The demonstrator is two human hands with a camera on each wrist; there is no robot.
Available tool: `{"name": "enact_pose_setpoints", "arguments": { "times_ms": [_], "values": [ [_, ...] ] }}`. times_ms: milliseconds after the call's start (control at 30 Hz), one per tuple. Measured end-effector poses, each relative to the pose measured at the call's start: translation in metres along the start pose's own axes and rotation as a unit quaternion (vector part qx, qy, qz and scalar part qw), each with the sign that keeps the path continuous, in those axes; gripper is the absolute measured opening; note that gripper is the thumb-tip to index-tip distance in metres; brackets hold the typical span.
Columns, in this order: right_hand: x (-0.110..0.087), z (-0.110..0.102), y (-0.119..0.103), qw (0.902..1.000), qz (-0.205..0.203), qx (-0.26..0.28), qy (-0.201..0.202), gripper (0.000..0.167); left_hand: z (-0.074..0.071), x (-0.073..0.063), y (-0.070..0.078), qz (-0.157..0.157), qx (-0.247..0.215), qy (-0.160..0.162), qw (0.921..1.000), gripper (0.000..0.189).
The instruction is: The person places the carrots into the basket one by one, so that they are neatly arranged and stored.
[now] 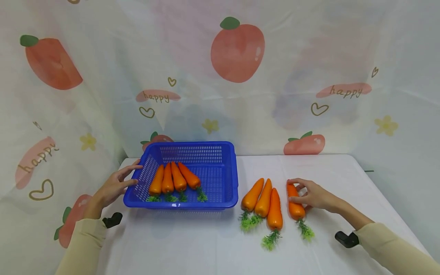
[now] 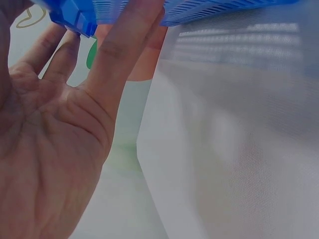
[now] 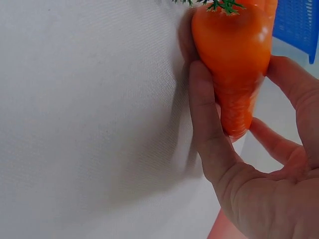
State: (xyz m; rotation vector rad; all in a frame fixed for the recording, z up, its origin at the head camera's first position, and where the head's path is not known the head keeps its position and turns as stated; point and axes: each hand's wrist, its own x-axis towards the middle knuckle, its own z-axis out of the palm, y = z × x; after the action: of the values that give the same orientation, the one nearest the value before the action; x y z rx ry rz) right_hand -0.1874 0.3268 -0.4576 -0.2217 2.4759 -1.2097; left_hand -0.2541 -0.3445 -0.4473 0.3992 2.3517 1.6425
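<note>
A blue plastic basket (image 1: 235,175) stands on the left part of the white table with several orange carrots (image 1: 179,181) inside, their green tops toward the near side. My left hand (image 1: 113,188) rests on its left rim with the fingers mostly straight; in the left wrist view the fingertips reach the blue edge (image 2: 75,17) and the palm is bare. With thumb and fingers my right hand (image 1: 314,194) pinches a carrot (image 1: 296,208) at the table's right. In the right wrist view that carrot (image 3: 232,45) sits between the fingers.
Three more carrots (image 1: 262,202) with green tops lie close together between the basket and my right hand. The white tabletop (image 1: 192,244) ends behind at a fruit-patterned cloth (image 1: 258,122), which also hangs at the left side. Black mounts (image 1: 346,239) sit by both wrists.
</note>
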Motion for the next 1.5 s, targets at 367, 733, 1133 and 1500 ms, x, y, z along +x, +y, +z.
{"name": "enact_pose_setpoints", "arguments": {
  "times_ms": [367, 733, 1133, 1500],
  "values": [
    [0.000, 0.000, -0.004, 0.9999, 0.014, 0.002, -0.003, 0.076, 0.000, 0.000, -0.001, 0.005, 0.000, 0.000, 1.0000, 0.057],
    [-0.002, 0.001, -0.010, 0.9995, 0.027, -0.012, 0.007, 0.076, 0.001, -0.002, 0.002, 0.008, -0.005, 0.000, 1.0000, 0.057],
    [-0.002, -0.016, -0.015, 0.9997, 0.002, 0.004, -0.023, 0.073, 0.001, -0.001, -0.002, 0.002, -0.004, 0.003, 1.0000, 0.057],
    [-0.010, -0.054, -0.042, 0.9990, -0.034, -0.015, -0.025, 0.073, 0.002, -0.003, 0.003, 0.005, -0.001, 0.003, 1.0000, 0.059]
  ]
}}
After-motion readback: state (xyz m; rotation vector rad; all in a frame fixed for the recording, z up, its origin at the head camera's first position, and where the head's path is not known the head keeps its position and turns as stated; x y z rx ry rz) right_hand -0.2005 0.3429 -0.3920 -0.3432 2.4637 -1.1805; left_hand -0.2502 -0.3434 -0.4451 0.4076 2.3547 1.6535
